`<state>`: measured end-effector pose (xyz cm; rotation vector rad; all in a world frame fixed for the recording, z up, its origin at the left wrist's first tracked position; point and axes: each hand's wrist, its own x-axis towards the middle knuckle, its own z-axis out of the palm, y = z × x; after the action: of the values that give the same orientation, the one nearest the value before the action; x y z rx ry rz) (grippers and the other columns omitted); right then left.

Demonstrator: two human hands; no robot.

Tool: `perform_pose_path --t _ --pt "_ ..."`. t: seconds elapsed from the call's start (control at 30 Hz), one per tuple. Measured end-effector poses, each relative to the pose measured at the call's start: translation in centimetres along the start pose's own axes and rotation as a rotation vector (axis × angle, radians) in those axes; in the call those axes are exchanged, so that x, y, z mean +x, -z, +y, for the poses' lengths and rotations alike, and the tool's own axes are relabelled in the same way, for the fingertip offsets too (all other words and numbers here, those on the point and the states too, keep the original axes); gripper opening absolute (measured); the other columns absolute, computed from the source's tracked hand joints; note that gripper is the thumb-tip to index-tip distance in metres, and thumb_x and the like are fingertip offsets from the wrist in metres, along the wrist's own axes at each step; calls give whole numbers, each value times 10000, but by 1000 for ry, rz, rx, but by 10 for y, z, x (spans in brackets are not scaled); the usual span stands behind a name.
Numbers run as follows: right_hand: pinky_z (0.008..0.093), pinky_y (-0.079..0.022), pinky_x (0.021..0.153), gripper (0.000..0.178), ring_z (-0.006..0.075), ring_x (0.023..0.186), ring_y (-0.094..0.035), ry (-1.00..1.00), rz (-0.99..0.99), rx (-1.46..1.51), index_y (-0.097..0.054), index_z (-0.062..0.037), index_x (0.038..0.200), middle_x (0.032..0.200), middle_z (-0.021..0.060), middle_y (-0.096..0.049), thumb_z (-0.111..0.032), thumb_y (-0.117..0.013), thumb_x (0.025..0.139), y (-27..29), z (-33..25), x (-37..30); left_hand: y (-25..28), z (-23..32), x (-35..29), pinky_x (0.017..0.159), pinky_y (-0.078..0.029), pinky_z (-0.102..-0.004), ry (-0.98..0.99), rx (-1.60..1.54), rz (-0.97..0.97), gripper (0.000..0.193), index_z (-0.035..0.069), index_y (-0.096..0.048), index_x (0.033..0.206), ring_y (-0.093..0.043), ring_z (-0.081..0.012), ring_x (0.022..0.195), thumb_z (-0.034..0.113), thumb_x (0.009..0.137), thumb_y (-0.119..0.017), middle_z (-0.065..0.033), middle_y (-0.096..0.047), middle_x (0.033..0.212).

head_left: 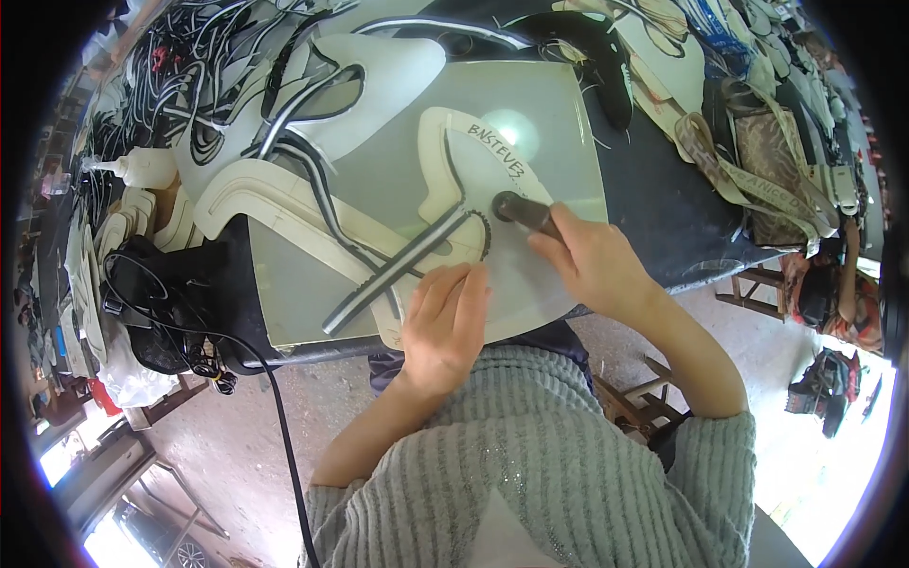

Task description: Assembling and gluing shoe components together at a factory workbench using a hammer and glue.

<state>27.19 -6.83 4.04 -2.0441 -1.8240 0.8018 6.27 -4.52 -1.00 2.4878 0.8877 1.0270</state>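
My right hand (606, 265) grips a hammer (532, 214) by its short dark handle. The hammer's round head is over a cream shaped template (488, 151) with handwriting on it, close to its curved inner edge. Across that template's lower part runs a black-and-white striped strip (398, 270), its notched end bent round the curved edge. My left hand (445, 322) lies on the template's near end, fingers together and pressing down, beside the strip. A longer cream template (275, 204) lies under the strip at the left. What is beneath my left fingertips is hidden.
A pale translucent board (312, 303) covers the dark table. Tangled striped strips (208, 76) and a white panel (398, 62) lie behind. A white squeeze bottle (147, 168) stands left, near a black bag (166, 312) and cable. A patterned bag (772, 151) sits right.
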Motion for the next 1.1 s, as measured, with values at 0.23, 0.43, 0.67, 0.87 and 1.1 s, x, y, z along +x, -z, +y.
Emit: perform_pose_path --t 0.23,0.43,0.67,0.87,1.1 --pt "435 -475 483 312 350 542 -609 271 67 -163 -472 -29 860 583 141 -576 -314 -517 979 9 -28 -4 -3 -2 0 735 -511 -365 -35 7 -7 307 -53 -616 1061 -620 -273 839 -44 770 -713 -132 -649 924" --pt "425 -484 489 335 342 560 -630 194 -59 -224 -513 -14 846 588 143 -593 -324 -523 971 11 -30 -8 -2 -3 -2 752 -495 -384 -35 8 -10 358 -40 -600 1092 -620 -271 831 -29 758 -729 -114 -652 923" --pt "441 -484 502 347 358 578 -630 130 -83 -240 -522 -10 830 626 151 -610 -329 -533 964 4 -15 -14 11 -12 -2 894 -452 -445 122 -121 -28 377 -18 -570 1077 -631 -281 878 20 752 -758 -109 -686 1022" --pt "440 -470 490 340 346 555 -620 172 -35 -184 -515 -17 828 616 139 -605 -328 -534 965 15 -23 -11 6 -8 -3 794 -522 -383 -88 53 -32 220 -26 -634 985 -620 -277 859 -27 783 -720 -100 -652 906" --pt "414 -469 478 345 320 507 -603 149 -181 -294 -508 -21 828 567 133 -581 -337 -532 966 13 -34 -17 7 -10 -7 770 -529 -374 -138 93 -41 207 -23 -642 979 -617 -281 861 -28 787 -719 -108 -645 901"
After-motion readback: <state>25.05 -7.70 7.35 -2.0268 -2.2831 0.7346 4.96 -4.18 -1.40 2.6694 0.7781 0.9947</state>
